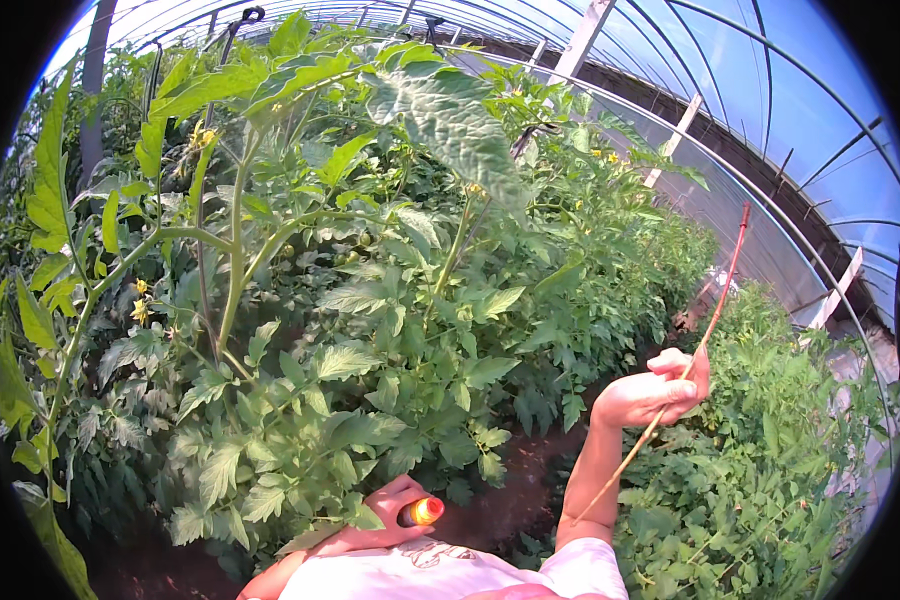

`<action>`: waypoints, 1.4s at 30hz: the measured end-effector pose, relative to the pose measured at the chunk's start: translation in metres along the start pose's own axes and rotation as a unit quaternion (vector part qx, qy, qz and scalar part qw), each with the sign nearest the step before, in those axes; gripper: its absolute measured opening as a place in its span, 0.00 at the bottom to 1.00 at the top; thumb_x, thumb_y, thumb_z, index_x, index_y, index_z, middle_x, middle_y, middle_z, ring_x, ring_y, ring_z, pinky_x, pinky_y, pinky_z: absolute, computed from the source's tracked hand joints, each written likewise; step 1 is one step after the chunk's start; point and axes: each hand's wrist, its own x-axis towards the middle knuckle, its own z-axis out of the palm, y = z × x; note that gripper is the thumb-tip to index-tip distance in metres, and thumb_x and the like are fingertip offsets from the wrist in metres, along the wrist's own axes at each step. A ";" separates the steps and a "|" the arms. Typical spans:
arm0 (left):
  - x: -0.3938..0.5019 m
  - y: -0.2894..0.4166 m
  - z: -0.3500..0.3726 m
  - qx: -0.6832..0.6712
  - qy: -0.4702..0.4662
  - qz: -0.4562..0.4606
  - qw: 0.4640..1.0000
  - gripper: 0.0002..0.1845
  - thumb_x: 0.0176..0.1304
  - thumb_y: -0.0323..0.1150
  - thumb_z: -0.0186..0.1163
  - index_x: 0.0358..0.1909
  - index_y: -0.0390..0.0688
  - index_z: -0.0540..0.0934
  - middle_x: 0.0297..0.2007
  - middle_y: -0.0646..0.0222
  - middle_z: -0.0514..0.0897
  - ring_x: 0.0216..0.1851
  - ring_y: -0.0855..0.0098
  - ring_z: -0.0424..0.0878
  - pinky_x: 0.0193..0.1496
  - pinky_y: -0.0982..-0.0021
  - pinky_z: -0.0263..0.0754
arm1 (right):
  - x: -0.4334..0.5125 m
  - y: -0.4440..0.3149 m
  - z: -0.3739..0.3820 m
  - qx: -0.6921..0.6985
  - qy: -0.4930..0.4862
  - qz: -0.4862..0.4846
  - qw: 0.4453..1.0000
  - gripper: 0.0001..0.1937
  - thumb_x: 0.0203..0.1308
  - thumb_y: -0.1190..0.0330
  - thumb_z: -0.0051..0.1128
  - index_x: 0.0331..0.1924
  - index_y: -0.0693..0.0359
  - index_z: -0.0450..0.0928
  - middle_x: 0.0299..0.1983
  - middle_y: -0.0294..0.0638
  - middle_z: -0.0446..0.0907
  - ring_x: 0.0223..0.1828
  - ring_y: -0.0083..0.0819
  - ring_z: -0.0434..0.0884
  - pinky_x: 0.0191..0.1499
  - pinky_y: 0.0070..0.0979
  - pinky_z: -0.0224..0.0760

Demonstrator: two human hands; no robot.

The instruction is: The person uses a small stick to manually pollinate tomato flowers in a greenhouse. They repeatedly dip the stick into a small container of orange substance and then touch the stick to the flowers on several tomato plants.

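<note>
My left hand [388, 506] is low in front of my shirt, closed around a small bottle [423, 512] with a red cap and a yellow-orange neck; my fingers hide most of its body. Out to the right, my raised right hand [651, 391] pinches a thin stick [721, 301] between thumb and fingers. The stick slants, its reddish end up and its pale thin end down beside my forearm. A tall tomato plant [234, 285] stands close before me on the left. Yellow tomato flowers [142, 309] hang from it, apart from both hands.
Dense tomato foliage [420, 375] fills the middle, with another green row [735, 465] at the right. Bare soil [514, 480] shows between them. A large leaf [450, 112] hangs near the camera. Behind stand greenhouse hoops [802, 71], plastic film and wooden posts [675, 135].
</note>
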 end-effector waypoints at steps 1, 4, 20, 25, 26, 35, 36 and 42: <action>-0.004 0.002 -0.001 0.009 0.004 0.004 1.000 0.29 0.58 0.42 0.84 0.58 0.43 0.87 0.54 0.63 0.82 0.52 0.61 0.87 0.54 0.64 0.84 | -0.009 0.004 0.009 -0.035 0.006 0.058 0.998 0.31 0.91 0.50 0.32 0.62 0.75 0.76 0.27 0.37 0.73 0.25 0.23 0.67 0.31 0.23 0.59; -0.013 0.002 -0.004 0.032 0.011 0.027 0.999 0.28 0.57 0.43 0.84 0.57 0.43 0.87 0.53 0.63 0.82 0.50 0.61 0.88 0.52 0.65 0.85 | -0.011 0.016 0.024 -0.093 -0.079 0.146 0.982 0.38 0.90 0.44 0.22 0.61 0.73 0.77 0.39 0.43 0.81 0.41 0.31 0.75 0.51 0.31 0.68; -0.039 0.020 -0.023 0.016 -0.025 -0.011 1.000 0.27 0.58 0.38 0.83 0.57 0.42 0.87 0.53 0.66 0.82 0.51 0.65 0.87 0.52 0.66 0.84 | -0.007 0.030 0.009 0.067 -0.708 0.603 0.363 0.23 0.87 0.53 0.47 0.53 0.67 0.84 0.26 0.24 0.70 0.23 0.14 0.62 0.27 0.18 0.59; -0.038 0.037 -0.024 0.021 -0.029 -0.063 0.997 0.28 0.57 0.38 0.84 0.57 0.41 0.86 0.53 0.66 0.81 0.50 0.66 0.87 0.53 0.67 0.84 | 0.026 0.075 0.158 0.145 -0.655 0.679 0.299 0.17 0.81 0.61 0.61 0.60 0.66 0.80 0.25 0.19 0.66 0.20 0.08 0.59 0.19 0.11 0.48; -0.036 0.036 -0.022 0.009 -0.033 -0.068 0.997 0.28 0.56 0.37 0.84 0.57 0.40 0.86 0.53 0.65 0.82 0.50 0.65 0.87 0.53 0.67 0.85 | 0.040 0.075 0.186 0.148 -0.657 0.670 0.311 0.19 0.79 0.60 0.64 0.61 0.66 0.80 0.24 0.19 0.65 0.20 0.07 0.58 0.18 0.11 0.47; -0.040 0.028 -0.012 0.015 0.021 -0.014 1.000 0.26 0.57 0.35 0.83 0.57 0.43 0.86 0.53 0.67 0.81 0.49 0.64 0.88 0.51 0.66 0.85 | 0.054 0.078 0.320 -0.013 -0.548 0.678 0.490 0.23 0.82 0.47 0.54 0.49 0.63 0.81 0.19 0.20 0.65 0.13 0.07 0.53 0.11 0.11 0.43; -0.041 0.029 -0.013 0.012 0.021 -0.021 0.999 0.26 0.57 0.35 0.83 0.57 0.43 0.86 0.53 0.66 0.81 0.49 0.64 0.88 0.51 0.66 0.85 | 0.052 0.077 0.322 -0.007 -0.507 0.714 0.483 0.26 0.81 0.44 0.55 0.48 0.63 0.81 0.18 0.20 0.64 0.13 0.07 0.52 0.11 0.11 0.42; -0.046 0.030 -0.017 0.004 0.019 -0.032 0.999 0.26 0.57 0.34 0.83 0.57 0.42 0.86 0.52 0.66 0.81 0.49 0.64 0.88 0.51 0.66 0.85 | 0.029 0.089 0.347 -0.021 -0.541 0.649 0.535 0.13 0.76 0.57 0.68 0.39 0.59 0.83 0.18 0.20 0.65 0.13 0.08 0.52 0.12 0.11 0.42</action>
